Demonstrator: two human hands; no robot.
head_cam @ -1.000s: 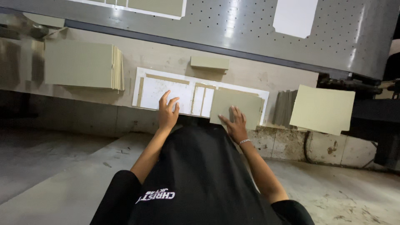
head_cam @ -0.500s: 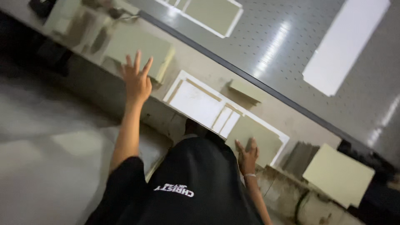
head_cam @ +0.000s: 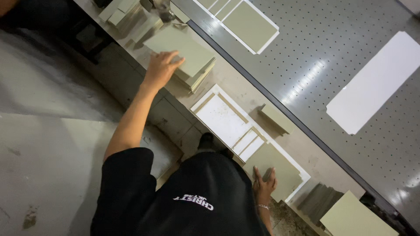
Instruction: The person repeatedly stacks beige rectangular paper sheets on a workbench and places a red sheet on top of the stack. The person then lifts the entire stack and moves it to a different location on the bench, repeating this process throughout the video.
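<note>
- The left hand (head_cam: 161,67), half a second ago raised with fingers spread in the air, now rests on the stack of green boards (head_cam: 183,59), fingers laid over its near corner; contact is made, though no board looks lifted.
- The right hand (head_cam: 264,185) stays flat, fingers together, on the single green board (head_cam: 278,170), which lies on the white cut sheet (head_cam: 223,120).
- The stack lies well left of the person's body at the bench edge; the two hands are well apart.
- Behind runs a perforated grey table (head_cam: 332,57).
</note>
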